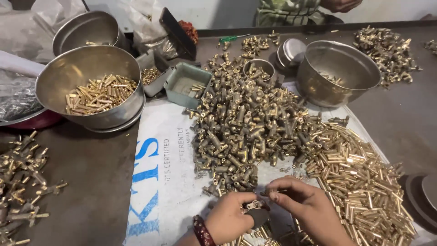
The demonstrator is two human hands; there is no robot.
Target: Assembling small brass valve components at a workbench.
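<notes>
My left hand [227, 218], with a dark red bangle on the wrist, holds a small brass fitting [254, 205] near the bottom edge. My right hand [304, 205] pinches a thin part against that fitting from the right. Just beyond my hands lies a big heap of brass T-shaped fittings [246, 123] on a white printed sack [168, 182]. To the right of it spreads a pile of short brass tubes [359, 182].
A steel bowl [59, 77] with brass pins stands at the left, an emptier steel bowl [359, 68] at the back right, a small green tray [175, 84] between them. Assembled fittings [20, 182] lie at the far left. Another person sits across the table.
</notes>
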